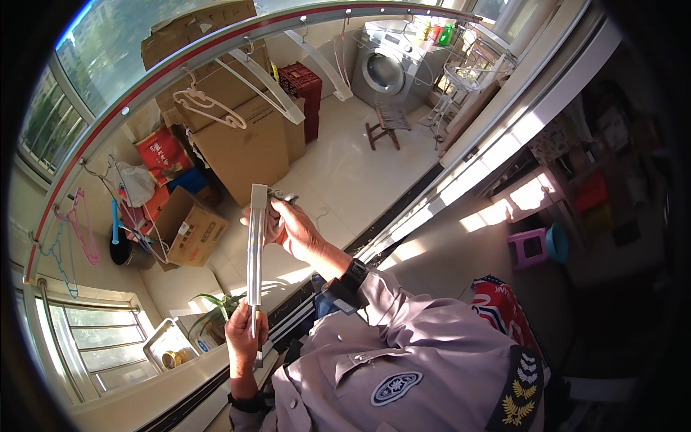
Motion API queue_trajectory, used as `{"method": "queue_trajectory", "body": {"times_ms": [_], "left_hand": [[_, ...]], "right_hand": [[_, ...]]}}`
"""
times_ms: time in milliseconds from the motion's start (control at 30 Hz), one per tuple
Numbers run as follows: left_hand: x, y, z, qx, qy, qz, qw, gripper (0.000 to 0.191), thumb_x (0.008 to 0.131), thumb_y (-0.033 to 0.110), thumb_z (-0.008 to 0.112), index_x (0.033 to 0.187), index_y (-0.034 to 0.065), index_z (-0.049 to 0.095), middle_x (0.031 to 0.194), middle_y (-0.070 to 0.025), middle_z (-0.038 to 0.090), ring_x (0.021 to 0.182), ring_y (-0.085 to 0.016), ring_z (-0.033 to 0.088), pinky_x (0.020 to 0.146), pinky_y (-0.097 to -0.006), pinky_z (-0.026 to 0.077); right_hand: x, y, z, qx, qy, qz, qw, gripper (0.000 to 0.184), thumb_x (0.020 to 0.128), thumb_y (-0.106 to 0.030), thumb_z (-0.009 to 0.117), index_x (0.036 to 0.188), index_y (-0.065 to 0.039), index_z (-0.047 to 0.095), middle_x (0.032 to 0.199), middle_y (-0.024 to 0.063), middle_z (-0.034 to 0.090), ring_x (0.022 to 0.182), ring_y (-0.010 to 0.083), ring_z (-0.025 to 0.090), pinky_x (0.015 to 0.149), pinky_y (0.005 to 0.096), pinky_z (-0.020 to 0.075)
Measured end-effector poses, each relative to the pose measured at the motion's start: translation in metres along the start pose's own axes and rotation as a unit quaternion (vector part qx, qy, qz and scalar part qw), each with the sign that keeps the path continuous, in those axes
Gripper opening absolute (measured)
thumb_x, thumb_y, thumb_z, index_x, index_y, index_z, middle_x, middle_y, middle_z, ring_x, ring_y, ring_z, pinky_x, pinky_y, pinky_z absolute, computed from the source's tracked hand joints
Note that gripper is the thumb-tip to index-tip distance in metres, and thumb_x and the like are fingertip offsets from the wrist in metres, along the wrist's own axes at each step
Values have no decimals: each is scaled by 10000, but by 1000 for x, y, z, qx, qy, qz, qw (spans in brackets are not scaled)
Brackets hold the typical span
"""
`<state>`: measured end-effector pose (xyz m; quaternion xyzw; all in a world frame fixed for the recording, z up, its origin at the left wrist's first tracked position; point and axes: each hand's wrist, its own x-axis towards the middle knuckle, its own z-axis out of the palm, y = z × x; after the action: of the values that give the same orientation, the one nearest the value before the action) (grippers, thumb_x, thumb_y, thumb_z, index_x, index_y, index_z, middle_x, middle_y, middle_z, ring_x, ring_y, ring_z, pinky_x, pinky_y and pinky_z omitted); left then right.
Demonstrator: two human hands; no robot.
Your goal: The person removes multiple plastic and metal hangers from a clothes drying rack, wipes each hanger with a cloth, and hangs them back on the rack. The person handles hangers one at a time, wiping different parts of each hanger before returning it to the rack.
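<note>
A long, narrow silvery bar [255, 254] with a grey end cap [259, 195] stands roughly upright in the picture before me. Its exact kind is hard to tell. My left hand [245, 330] is closed around its lower end, where a thin metal part shows between the fingers. Near the capped end, my right hand [297, 229] grips a crumpled grey cloth [274, 229] against the bar. A fingertip of that hand shows on the bar's far side; the other fingers are mostly hidden.
Overhead runs a rail [178, 63] with hangers [208, 105]. Beyond are cardboard boxes [243, 146], red crates [302, 92], a washing machine [384, 70] and a small folding stool [390, 121]. A sliding-door track [399, 227] crosses beside me; a potted plant [218, 309] stands left.
</note>
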<state>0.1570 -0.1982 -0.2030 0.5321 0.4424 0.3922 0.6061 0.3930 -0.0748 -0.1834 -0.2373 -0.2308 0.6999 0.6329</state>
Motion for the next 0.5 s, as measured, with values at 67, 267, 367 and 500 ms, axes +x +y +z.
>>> {"method": "queue_trajectory", "body": {"times_ms": [67,267,367,500], "left_hand": [[2,6,9,-34,-4,17,999,176,1059,182,545,1006,20,586,614,-10,531,451,-60,447,403,-204,335],[17,27,10,-85,-5,-16,996,317,1046,308,568,1129,8,631,645,-22,583,463,-98,511,432,-228,399],[25,23,9,-119,-10,-18,993,339,1051,355,548,1028,28,637,699,-37,610,530,-119,564,488,-242,469],[32,37,17,-88,26,-27,995,343,1029,317,604,957,-11,676,716,-65,671,598,-135,643,582,-260,537]], "right_hand": [[-7,6,17,-24,-12,21,999,417,1079,-372,424,1269,-31,570,1165,155,697,1100,257,684,850,403,599],[-37,5,51,-181,-96,66,977,440,1043,-434,530,1196,-30,616,1071,108,717,1006,185,694,867,340,559],[-52,18,60,-217,-156,51,962,362,1044,-335,560,1180,-3,606,1014,95,702,1004,184,671,898,335,534],[-45,39,46,-295,-143,-4,945,269,1043,-253,568,1116,2,613,971,88,693,840,139,669,750,279,540]]}}
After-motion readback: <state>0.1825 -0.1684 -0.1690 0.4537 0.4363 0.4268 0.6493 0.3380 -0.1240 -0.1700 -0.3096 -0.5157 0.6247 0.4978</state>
